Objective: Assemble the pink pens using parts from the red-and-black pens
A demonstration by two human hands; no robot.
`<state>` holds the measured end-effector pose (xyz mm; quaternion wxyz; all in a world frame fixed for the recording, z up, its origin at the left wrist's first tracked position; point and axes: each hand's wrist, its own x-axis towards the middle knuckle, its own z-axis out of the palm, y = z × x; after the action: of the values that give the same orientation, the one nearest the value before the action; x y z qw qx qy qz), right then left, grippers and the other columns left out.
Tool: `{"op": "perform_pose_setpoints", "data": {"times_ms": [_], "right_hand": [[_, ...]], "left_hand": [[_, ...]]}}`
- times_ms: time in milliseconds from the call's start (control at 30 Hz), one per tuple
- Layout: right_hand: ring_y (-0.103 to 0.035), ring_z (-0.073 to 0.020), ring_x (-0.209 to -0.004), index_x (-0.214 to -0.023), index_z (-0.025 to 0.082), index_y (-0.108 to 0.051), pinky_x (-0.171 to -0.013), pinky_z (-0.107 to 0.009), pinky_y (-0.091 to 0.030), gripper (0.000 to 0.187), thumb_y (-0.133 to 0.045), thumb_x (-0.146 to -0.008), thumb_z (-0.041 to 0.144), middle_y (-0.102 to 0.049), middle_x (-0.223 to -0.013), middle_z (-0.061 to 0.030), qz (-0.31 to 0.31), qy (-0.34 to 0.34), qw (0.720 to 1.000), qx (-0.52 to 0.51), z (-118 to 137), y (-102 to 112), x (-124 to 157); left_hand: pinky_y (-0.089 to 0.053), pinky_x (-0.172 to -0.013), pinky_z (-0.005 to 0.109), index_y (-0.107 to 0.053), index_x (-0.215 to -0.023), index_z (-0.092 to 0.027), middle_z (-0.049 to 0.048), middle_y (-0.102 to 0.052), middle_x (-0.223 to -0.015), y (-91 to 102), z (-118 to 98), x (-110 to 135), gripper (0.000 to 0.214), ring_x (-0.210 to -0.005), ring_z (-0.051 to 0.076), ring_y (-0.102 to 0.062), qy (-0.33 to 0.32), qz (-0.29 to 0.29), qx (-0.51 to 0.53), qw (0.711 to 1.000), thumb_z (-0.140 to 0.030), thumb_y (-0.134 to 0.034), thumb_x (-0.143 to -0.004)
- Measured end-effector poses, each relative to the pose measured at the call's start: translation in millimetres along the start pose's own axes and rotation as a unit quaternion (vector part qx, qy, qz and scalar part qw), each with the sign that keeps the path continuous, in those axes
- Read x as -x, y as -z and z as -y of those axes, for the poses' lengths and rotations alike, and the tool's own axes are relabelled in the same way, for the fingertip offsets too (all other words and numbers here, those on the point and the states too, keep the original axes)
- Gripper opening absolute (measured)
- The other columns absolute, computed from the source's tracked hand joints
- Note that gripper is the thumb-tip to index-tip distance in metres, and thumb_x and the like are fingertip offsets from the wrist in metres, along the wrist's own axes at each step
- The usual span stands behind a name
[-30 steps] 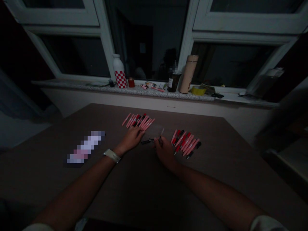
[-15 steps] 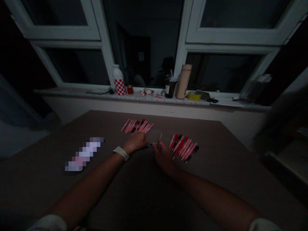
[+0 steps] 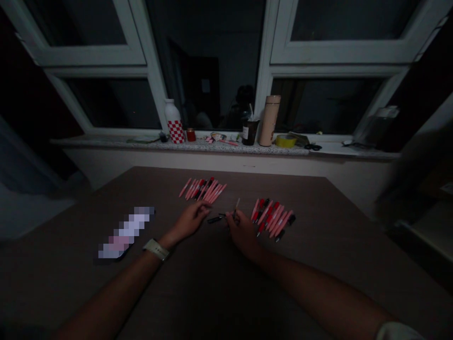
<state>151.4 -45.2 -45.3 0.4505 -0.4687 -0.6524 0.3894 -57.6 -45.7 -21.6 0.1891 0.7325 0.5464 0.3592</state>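
Note:
My left hand [image 3: 191, 219] hovers over the table with its fingers loosely curved and nothing visible in them. Just right of its fingertips is a black pen part [image 3: 214, 220], apart from that hand. My right hand [image 3: 242, 233] pinches a slim, pale-tipped stick like a pen refill [image 3: 237, 203], which points up and away; its lower end is hidden by the fingers. Beyond my left hand lies a row of pink, red and black pens [image 3: 203, 189]. A second group of similar pens [image 3: 272, 217] is right of my right hand.
On the brown table [image 3: 198, 283], a blurred-out oblong object [image 3: 125, 233] lies at the left. Along the windowsill [image 3: 219, 145] stand a checkered bottle [image 3: 175, 123], a small red jar [image 3: 190, 135], a dark drink cup [image 3: 249, 131], a beige flask [image 3: 269, 120] and yellow tape [image 3: 285, 140].
My left hand has drawn back to the left, away from the black pen part, and its fingers have loosened. My right hand stays nearly in place with the slim stick.

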Motion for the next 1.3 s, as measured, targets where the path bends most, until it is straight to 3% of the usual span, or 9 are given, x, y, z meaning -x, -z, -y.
{"op": "perform_pose_setpoints", "data": {"times_ms": [100, 333, 533, 1300], "right_hand": [[-0.057, -0.0156, -0.059, -0.075, 0.022, -0.054, -0.057, -0.026, -0.040, 0.031, -0.047, -0.094, 0.045, -0.060, -0.067, 0.0022, 0.006, -0.001, 1.000, -0.009, 0.3, 0.8, 0.2], [-0.058, -0.0159, -0.064, -0.075, 0.021, -0.057, -0.060, -0.026, -0.041, 0.031, -0.049, -0.094, 0.045, -0.061, -0.068, 0.0016, 0.012, 0.012, 1.000, 0.002, 2.9, 4.4, 1.3], [-0.056, -0.0156, -0.061, -0.075, 0.021, -0.056, -0.059, -0.027, -0.039, 0.032, -0.050, -0.094, 0.047, -0.060, -0.067, 0.0020, 0.017, 0.016, 1.000, 0.011, 3.3, 5.5, 2.4], [-0.057, -0.0154, -0.064, -0.075, 0.020, -0.058, -0.062, -0.027, -0.040, 0.031, -0.049, -0.095, 0.043, -0.060, -0.068, 0.0014, 0.035, 0.039, 0.998, -0.022, 4.0, 4.1, 0.9]], "left_hand": [[-0.049, -0.092, 0.039, -0.067, -0.110, -0.020, 0.0088, -0.071, -0.110, 1.2, -4.1, 9.2, 0.028, -0.103, 0.023, -0.065, -0.006, 0.003, 0.019, 1.000, -0.035, -0.050, -0.094], [-0.054, -0.079, 0.033, -0.063, -0.098, -0.018, 0.0068, -0.073, -0.094, -7.5, -14.2, 10.0, 0.017, -0.088, 0.020, -0.069, 0.040, -0.005, 0.130, 0.991, -0.032, -0.058, -0.090], [-0.054, -0.071, 0.030, -0.065, -0.093, -0.018, 0.0042, -0.070, -0.085, -10.6, -18.0, 11.4, 0.016, -0.079, 0.018, -0.066, 0.045, -0.024, 0.108, 0.993, -0.032, -0.062, -0.087], [-0.057, -0.081, 0.034, -0.065, -0.095, -0.017, 0.0086, -0.076, -0.093, -13.0, -20.3, 13.9, 0.028, -0.091, 0.023, -0.073, 0.106, 0.004, 0.215, 0.971, -0.041, -0.069, -0.081]]}}
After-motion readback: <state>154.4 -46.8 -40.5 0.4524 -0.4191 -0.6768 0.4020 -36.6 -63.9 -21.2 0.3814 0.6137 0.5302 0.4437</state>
